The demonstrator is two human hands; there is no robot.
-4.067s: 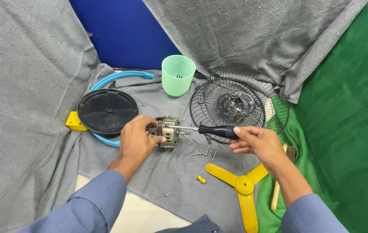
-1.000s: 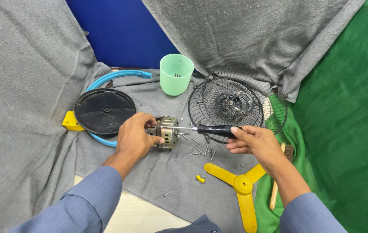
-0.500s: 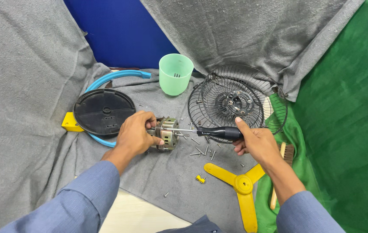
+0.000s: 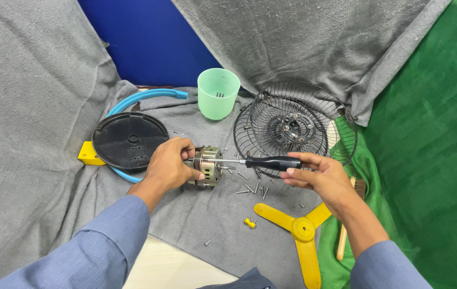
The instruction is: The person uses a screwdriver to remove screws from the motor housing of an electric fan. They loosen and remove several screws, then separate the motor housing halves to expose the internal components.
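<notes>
A round black plastic base (image 4: 130,140) lies at the left on the grey cloth-covered worktop (image 4: 41,176). Just right of it, the left hand (image 4: 170,163) has its grip closed around a small metal fan motor (image 4: 207,166). The right hand (image 4: 322,176) pinches the black-handled screwdriver (image 4: 263,162), tip at the motor. Loose screws (image 4: 250,187) lie beneath; a black wire fan guard (image 4: 292,126) stands behind.

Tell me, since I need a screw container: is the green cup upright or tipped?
Upright: the green cup stands on its base on the grey cloth, mouth upward.
</notes>
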